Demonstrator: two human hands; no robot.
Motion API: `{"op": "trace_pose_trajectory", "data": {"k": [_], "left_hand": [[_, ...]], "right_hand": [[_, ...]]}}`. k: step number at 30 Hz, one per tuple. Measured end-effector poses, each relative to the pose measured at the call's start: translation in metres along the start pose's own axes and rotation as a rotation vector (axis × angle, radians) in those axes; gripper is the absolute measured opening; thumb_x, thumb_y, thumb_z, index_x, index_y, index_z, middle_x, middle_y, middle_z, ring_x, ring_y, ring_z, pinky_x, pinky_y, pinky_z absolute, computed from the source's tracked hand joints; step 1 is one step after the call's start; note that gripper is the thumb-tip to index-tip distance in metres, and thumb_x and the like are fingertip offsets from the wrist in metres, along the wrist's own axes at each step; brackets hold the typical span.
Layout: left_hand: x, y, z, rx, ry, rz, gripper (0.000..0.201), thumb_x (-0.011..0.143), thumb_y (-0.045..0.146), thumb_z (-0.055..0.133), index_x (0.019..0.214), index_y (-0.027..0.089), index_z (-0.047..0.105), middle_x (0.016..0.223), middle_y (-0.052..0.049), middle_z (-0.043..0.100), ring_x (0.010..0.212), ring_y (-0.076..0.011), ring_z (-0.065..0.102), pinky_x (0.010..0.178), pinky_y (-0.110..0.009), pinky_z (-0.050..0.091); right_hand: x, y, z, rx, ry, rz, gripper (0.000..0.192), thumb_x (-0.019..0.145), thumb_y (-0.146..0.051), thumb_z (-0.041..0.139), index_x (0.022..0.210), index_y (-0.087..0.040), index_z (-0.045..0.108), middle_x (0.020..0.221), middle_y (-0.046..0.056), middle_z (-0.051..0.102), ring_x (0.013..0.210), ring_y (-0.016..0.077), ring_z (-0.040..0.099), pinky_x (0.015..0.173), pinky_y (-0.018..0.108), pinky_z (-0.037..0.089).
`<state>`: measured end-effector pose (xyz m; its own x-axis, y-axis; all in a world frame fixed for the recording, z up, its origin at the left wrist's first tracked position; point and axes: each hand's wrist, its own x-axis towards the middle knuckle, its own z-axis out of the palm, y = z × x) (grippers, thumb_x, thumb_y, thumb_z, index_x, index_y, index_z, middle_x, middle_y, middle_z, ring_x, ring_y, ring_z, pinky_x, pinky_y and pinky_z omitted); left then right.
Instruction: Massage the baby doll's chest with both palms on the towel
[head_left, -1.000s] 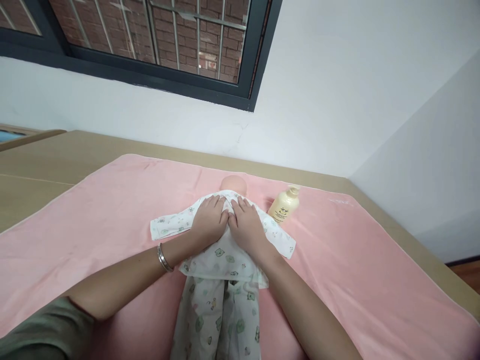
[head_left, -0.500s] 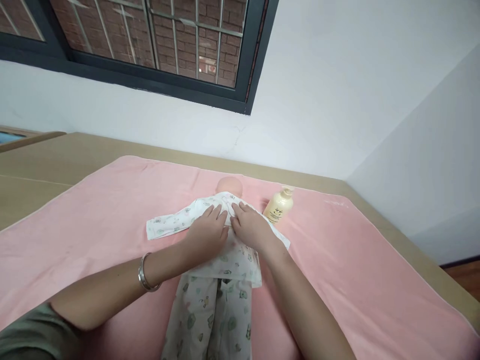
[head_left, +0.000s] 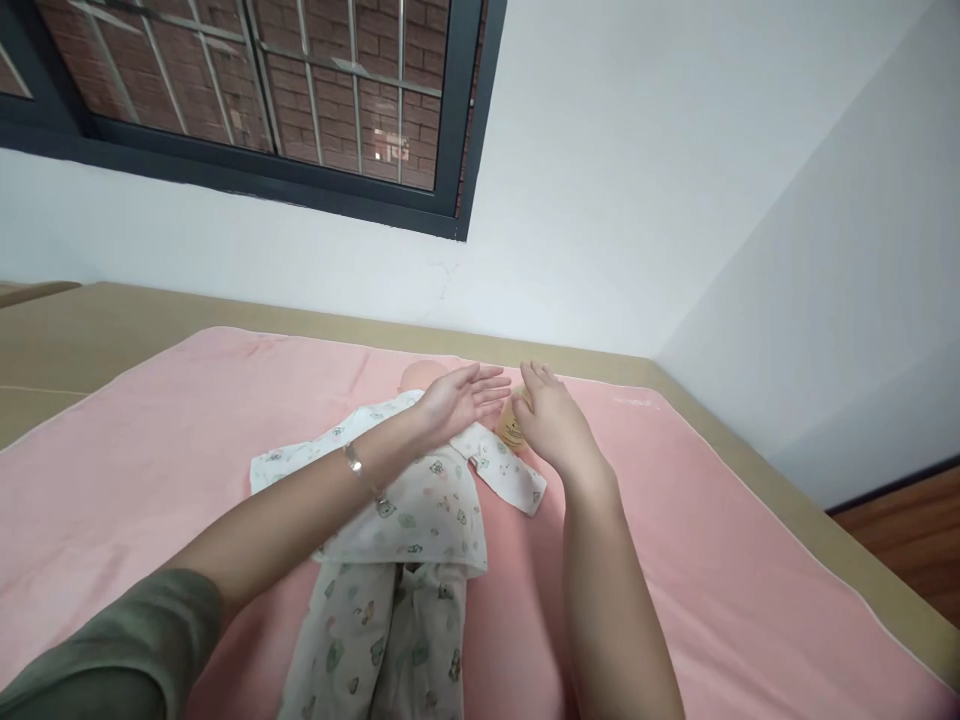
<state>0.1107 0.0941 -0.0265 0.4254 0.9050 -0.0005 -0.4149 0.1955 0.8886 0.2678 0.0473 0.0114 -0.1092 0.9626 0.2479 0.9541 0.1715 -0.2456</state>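
A baby doll in a white printed top (head_left: pixel 431 505) and matching trousers (head_left: pixel 352 630) lies on its back on a pink blanket (head_left: pixel 720 560). Its head (head_left: pixel 421 375) shows only in part behind my left arm. My left hand (head_left: pixel 461 400) is over the doll's upper chest, palm turned up, fingers stretched out and holding nothing. To its right, my right hand (head_left: pixel 553 420) is raised with fingers extended, back of the hand toward me. Between the two, a yellow pump bottle (head_left: pixel 511 428) is mostly hidden by my hands; whether my right hand touches it I cannot tell.
The blanket covers most of a tan tabletop (head_left: pixel 60 370). Behind it rises a white wall (head_left: pixel 585 200) with a dark-framed barred window (head_left: pixel 285 175). Brown wood (head_left: pixel 907 530) shows low at the right.
Both hands have lifted off the doll's chest and moved right toward the bottle. My left palm has turned up. The view has shifted slightly to the right.
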Motion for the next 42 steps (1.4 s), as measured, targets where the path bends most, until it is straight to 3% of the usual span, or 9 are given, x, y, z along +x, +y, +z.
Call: {"op": "trace_pose_trajectory", "data": {"k": [3,8,12,19,24,28,32,37,42], "left_hand": [[0.024,0.003,0.017,-0.156,0.012,-0.147,0.057,0.101,0.049,0.032,0.138,0.010,0.054,0.147,-0.022,0.058,0.132,-0.0259,0.062,0.111,-0.041,0.051],[0.024,0.001,0.024,-0.180,-0.047,-0.162,0.073,0.101,0.055,0.022,0.154,0.007,0.036,0.152,-0.023,0.052,0.138,-0.0258,0.058,0.109,-0.041,0.052],[-0.001,0.003,0.013,-0.189,-0.051,-0.177,0.073,0.102,0.054,0.021,0.157,0.007,0.032,0.156,-0.024,0.049,0.143,-0.0252,0.053,0.116,-0.042,0.045],[-0.067,0.025,-0.012,-0.144,-0.194,-0.157,0.072,0.103,0.058,0.024,0.155,0.011,0.040,0.155,-0.021,0.052,0.148,-0.0270,0.047,0.124,-0.046,0.035],[-0.097,0.048,-0.026,-0.168,-0.128,-0.170,0.066,0.103,0.053,0.026,0.148,0.011,0.048,0.152,-0.021,0.056,0.145,-0.0292,0.051,0.121,-0.048,0.039],[-0.108,0.059,-0.031,-0.186,0.012,-0.228,0.058,0.101,0.045,0.032,0.139,0.008,0.055,0.149,-0.022,0.058,0.142,-0.0302,0.054,0.120,-0.047,0.040],[-0.116,0.064,-0.032,-0.230,0.052,-0.266,0.055,0.100,0.042,0.034,0.138,0.010,0.056,0.150,-0.019,0.058,0.140,-0.0285,0.055,0.122,-0.046,0.038],[-0.133,0.064,-0.026,-0.316,-0.151,-0.236,0.061,0.101,0.049,0.034,0.149,0.014,0.048,0.150,-0.016,0.058,0.147,-0.0301,0.047,0.124,-0.049,0.032],[-0.159,0.069,-0.016,-0.378,-0.314,-0.082,0.062,0.104,0.054,0.034,0.151,0.018,0.049,0.154,-0.012,0.055,0.152,-0.0327,0.038,0.128,-0.051,0.021]], "right_hand": [[0.009,0.004,0.009,-0.003,0.007,0.035,0.061,0.098,-0.013,0.034,0.158,0.000,0.036,0.165,0.018,0.032,0.156,0.0303,0.025,0.128,0.046,0.023],[0.018,0.008,0.023,-0.073,0.033,0.062,0.056,0.095,-0.008,0.035,0.149,0.004,0.045,0.155,0.024,0.046,0.148,0.0316,0.039,0.122,0.042,0.032],[0.020,0.008,0.027,-0.201,0.072,0.048,0.049,0.092,-0.008,0.041,0.138,-0.002,0.056,0.139,0.023,0.059,0.136,0.0316,0.050,0.115,0.040,0.037],[0.030,-0.019,0.021,-0.355,-0.013,0.176,0.044,0.097,-0.011,0.035,0.133,-0.004,0.059,0.135,0.025,0.061,0.132,0.0329,0.053,0.114,0.048,0.036],[0.033,-0.031,0.018,-0.403,-0.094,0.201,0.044,0.099,-0.014,0.032,0.131,-0.002,0.060,0.131,0.026,0.061,0.130,0.0332,0.054,0.106,0.045,0.043],[0.030,-0.033,0.022,-0.420,-0.128,0.214,0.042,0.102,-0.020,0.033,0.125,-0.005,0.066,0.149,0.029,0.047,0.143,0.0378,0.042,0.110,0.051,0.041],[0.023,-0.044,0.022,-0.242,-0.087,0.270,0.052,0.104,-0.026,0.035,0.152,-0.008,0.046,0.166,0.026,0.024,0.157,0.0413,0.016,0.117,0.067,0.030],[-0.009,-0.083,0.024,0.253,0.144,-0.048,0.061,0.110,-0.044,0.024,0.165,-0.017,0.025,0.169,0.014,0.024,0.159,0.0274,0.019,0.127,0.055,0.024],[-0.057,-0.126,0.041,0.327,0.303,-0.340,0.061,0.110,-0.038,0.026,0.168,-0.026,0.009,0.173,0.008,0.012,0.160,0.0333,0.001,0.125,0.070,0.016]]}}
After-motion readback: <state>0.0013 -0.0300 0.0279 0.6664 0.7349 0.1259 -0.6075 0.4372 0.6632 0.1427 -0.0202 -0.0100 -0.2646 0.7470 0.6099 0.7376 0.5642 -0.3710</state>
